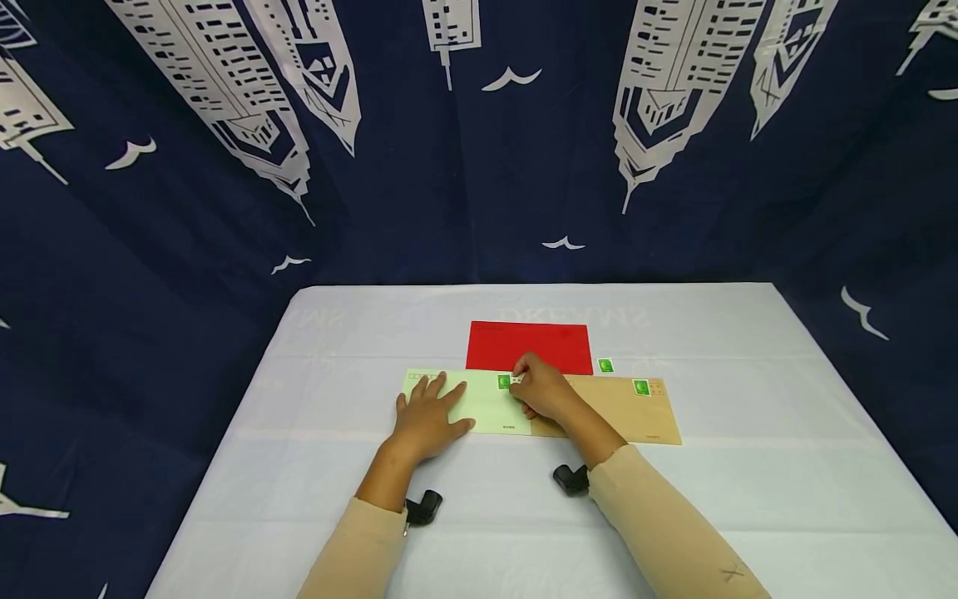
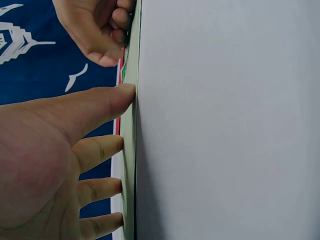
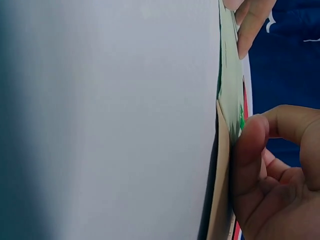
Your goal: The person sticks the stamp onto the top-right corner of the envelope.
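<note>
A pale green envelope [image 1: 486, 412] lies flat, its right end meeting a brown envelope [image 1: 621, 408]. My left hand [image 1: 428, 420] rests on the green envelope with its fingers spread. At that envelope's upper right corner is a small green stamp [image 1: 505, 382]. My right hand [image 1: 545, 389] has thumb and index finger brought together at the stamp's right edge, pinching it; the exact contact is partly hidden. In the right wrist view the thumb [image 3: 250, 145] meets the index finger close to the green of the stamp. The other right fingers are curled under.
Behind the two envelopes lies a red envelope [image 1: 531, 345]. A loose green stamp [image 1: 605, 365] is on the white tablecloth [image 1: 359, 333] beside it. Another stamp [image 1: 641, 388] sits on the brown envelope's upper right. A dark blue patterned cloth [image 1: 464, 191] hangs beyond the table.
</note>
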Tool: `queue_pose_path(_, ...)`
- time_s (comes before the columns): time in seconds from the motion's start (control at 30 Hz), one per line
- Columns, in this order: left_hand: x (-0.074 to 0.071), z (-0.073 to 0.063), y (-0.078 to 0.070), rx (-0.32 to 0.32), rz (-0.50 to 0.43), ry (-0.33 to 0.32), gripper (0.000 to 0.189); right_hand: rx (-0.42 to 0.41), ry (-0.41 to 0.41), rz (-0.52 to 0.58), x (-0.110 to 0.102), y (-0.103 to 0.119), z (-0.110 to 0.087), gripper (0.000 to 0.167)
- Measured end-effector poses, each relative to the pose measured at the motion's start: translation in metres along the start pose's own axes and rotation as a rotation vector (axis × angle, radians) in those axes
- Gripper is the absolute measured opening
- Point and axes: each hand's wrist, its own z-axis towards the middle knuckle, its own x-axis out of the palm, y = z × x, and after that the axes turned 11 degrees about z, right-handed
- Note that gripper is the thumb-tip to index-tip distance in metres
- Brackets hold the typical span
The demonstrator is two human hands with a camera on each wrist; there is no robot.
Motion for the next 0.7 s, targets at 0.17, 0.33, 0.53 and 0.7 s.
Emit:
queue_pose_path(0.17,0.0006,0.0013,0.0013,0.0,0.001,-0.005,0.067,-0.035,0.04,0.003,-0.0011,-0.0021,0.0,0.031)
queue_pose_path(0.33,-0.0028,0.0002,0.0002,-0.001,-0.007,-0.005,0.067,-0.043,0.045,-0.011,-0.0014,-0.0008,-0.0005,0.032)
queue_pose_path(0.53,-0.0019,0.0013,-0.0001,0.005,-0.002,-0.001,0.067,-0.029,0.02,-0.034,0.0002,-0.0022,-0.0008,0.029)
queue_pose_path(0.7,0.0012,0.0014,0.0007,-0.001,0.001,-0.001,0.068,-0.025,0.012,-0.034,0.0022,-0.0035,-0.0002,0.029)
